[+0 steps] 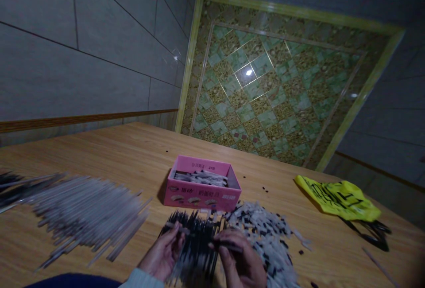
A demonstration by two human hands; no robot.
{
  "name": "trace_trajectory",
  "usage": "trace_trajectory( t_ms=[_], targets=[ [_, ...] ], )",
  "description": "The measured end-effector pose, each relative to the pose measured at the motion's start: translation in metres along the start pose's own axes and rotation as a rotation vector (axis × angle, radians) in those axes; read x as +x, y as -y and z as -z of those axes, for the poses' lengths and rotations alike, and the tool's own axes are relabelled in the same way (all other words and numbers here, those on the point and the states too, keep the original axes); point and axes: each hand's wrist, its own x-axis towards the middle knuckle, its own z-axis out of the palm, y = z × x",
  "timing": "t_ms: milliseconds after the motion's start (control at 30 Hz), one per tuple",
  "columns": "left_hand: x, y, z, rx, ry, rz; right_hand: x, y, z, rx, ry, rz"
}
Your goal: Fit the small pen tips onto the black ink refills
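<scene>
My left hand (166, 250) is closed in a pinch on a small greyish translucent piece (181, 228), blurred at its edges. To its right, my right hand (244, 257) grips a thin black stick (230, 247) between thumb and fingers. Below and between both hands lies a pile of slender black sticks (195, 243) on the table. A heap of small translucent and black pieces (265, 230) spreads beside my right hand. Just beyond the sticks stands an open pink box (202, 197), with several pale slim items (201, 177) inside.
Many long, pale translucent sticks (89, 212) lie in a bundle on the left of the wooden table (133, 155). Darker sticks (16, 186) lie farther left. A yellow bag (338, 197) with black lettering and dark straps rests at the right. Tiny dark bits are scattered about.
</scene>
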Motion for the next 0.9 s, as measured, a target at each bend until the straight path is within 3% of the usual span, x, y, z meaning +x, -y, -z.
trace_trajectory(
  t_ms=[100,233,633,900],
  targets=[
    [0.0007,0.0008,0.0001,-0.005,0.004,0.005,0.0011,-0.0034,-0.0023,-0.057,0.019,0.174],
    [-0.0002,0.0025,-0.0002,-0.001,-0.005,0.013,0.0019,-0.0071,-0.0021,-0.062,0.042,0.242],
    [-0.0018,0.0016,-0.0005,-0.094,0.019,0.085,0.0003,-0.0077,0.0052,-0.143,-0.013,0.178],
    [-0.0070,0.0037,-0.0051,-0.030,-0.018,0.080,0.0021,-0.0025,0.0027,-0.162,0.030,0.157]
  ],
)
